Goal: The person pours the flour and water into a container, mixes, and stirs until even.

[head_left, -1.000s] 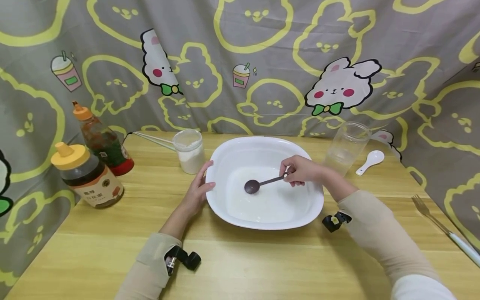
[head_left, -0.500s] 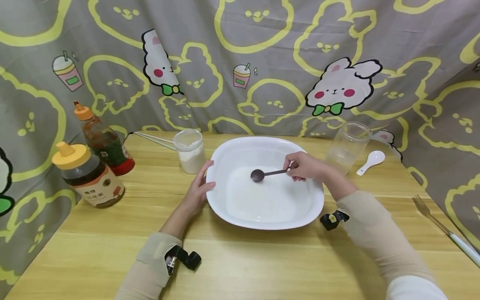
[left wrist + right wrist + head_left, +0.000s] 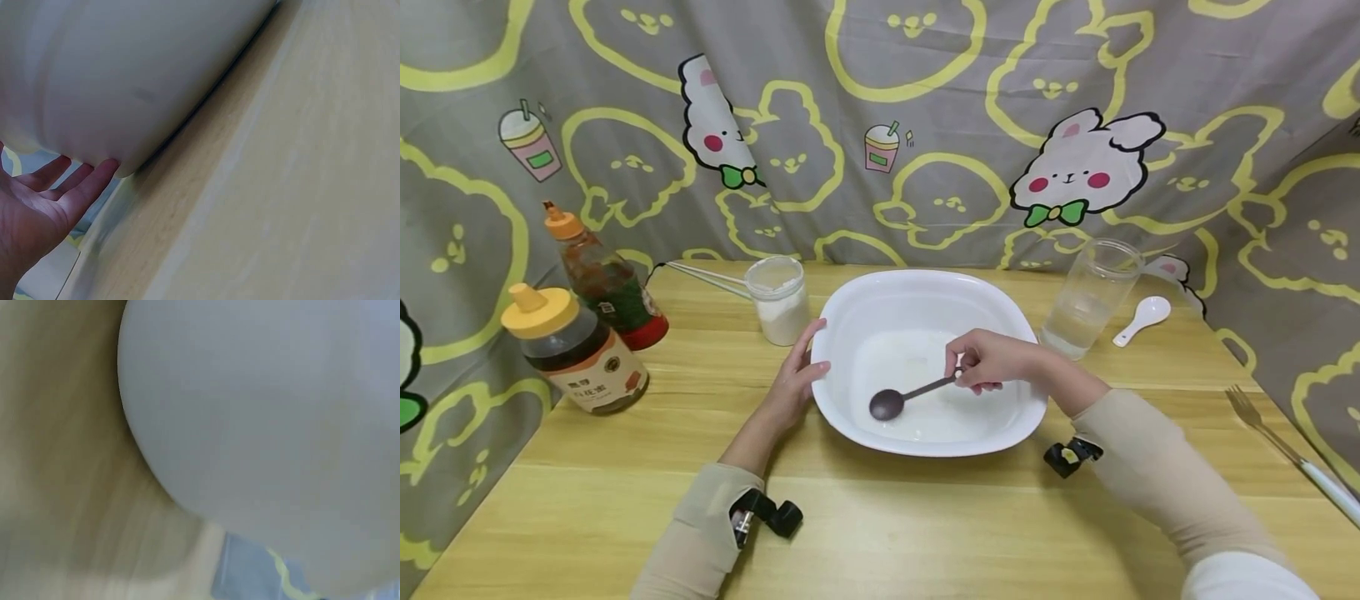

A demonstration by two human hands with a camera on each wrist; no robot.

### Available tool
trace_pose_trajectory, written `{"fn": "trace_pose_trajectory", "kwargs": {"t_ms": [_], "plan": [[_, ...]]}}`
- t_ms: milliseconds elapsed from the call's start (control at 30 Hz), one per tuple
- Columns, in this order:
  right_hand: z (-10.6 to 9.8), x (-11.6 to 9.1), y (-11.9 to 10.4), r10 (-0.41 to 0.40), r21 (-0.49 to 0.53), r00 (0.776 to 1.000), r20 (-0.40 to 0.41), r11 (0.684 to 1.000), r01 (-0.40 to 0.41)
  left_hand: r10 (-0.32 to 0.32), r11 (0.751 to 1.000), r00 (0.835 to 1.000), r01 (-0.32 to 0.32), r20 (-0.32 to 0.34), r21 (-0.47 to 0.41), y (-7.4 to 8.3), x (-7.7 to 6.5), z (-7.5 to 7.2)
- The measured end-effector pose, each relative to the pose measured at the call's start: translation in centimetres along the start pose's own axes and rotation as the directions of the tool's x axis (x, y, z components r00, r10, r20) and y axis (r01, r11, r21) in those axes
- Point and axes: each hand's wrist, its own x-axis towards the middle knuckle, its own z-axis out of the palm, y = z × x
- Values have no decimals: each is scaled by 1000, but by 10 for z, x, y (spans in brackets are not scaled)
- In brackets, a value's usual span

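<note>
A white basin (image 3: 917, 287) with whitish, wet-looking contents stands on the wooden table. My left hand (image 3: 790, 383) holds the basin's left rim, thumb on top. In the left wrist view, the fingertips (image 3: 107, 165) of that hand touch the basin's outer wall (image 3: 144, 75). Over the basin, my right hand (image 3: 988, 360) pinches the handle end of a dark spoon (image 3: 887, 405), whose bowl is down at the contents on the front left. The right wrist view is filled mostly by the basin's outside (image 3: 250, 412); the hand itself is hidden there.
Left of the basin stand a jar of white powder (image 3: 782, 312), a yellow-capped squeeze bottle (image 3: 583, 362) and an orange-capped sauce bottle (image 3: 613, 287). Chopsticks (image 3: 707, 277) lie behind. At right are a glass of water (image 3: 1086, 304), a white spoon (image 3: 1146, 318) and a fork (image 3: 1288, 450).
The dark spoon first goes slightly right and back, then swings left and toward the front of the basin with my right hand. My left hand stays at the rim.
</note>
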Motion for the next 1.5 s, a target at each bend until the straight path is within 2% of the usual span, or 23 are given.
{"fn": "trace_pose_trajectory", "kwargs": {"t_ms": [167, 333, 467, 600, 700, 833, 933, 1033, 1200, 1300, 1500], "plan": [[-16, -24, -1, 33, -82, 999, -3, 996, -33, -3, 1000, 1000, 3, 0, 3, 1, 0, 0], [-33, -41, -4, 116, -186, 988, -98, 974, -132, -5, 1000, 1000, 5, 3, 6, 0, 1, 0], [-40, -39, -2, 158, -246, 966, -204, 947, -207, -3, 1000, 1000, 3, 9, -1, 1, 1, 1], [-38, -22, 6, 173, -182, 952, -254, 958, -223, -7, 1000, 1000, 7, 1, -3, 1, 0, 1], [-32, -6, 10, 149, -93, 958, -245, 980, -176, -12, 1000, 1000, 12, -8, -1, 1, -1, 2], [-22, 6, 9, 100, -36, 975, -198, 993, -109, -11, 1000, 1000, 11, -6, -3, 0, -1, 2], [-15, 6, 6, 99, -24, 985, -141, 994, -103, -9, 1000, 1000, 9, -4, -6, 0, -1, 2], [-13, -3, 2, 103, -20, 992, -80, 994, -105, -6, 1000, 1000, 6, -4, -4, 0, 0, 2], [-20, -27, -3, 86, -96, 996, -19, 992, -87, -4, 1000, 1000, 4, -3, 0, 1, 0, 1], [-29, -42, -8, 114, -168, 993, -23, 979, -116, -7, 1000, 1000, 7, -2, -1, 1, 0, 1], [-44, -57, -18, 191, -319, 968, -161, 918, -235, -5, 1000, 1000, 5, -6, 5, 1, 0, 1]]}}
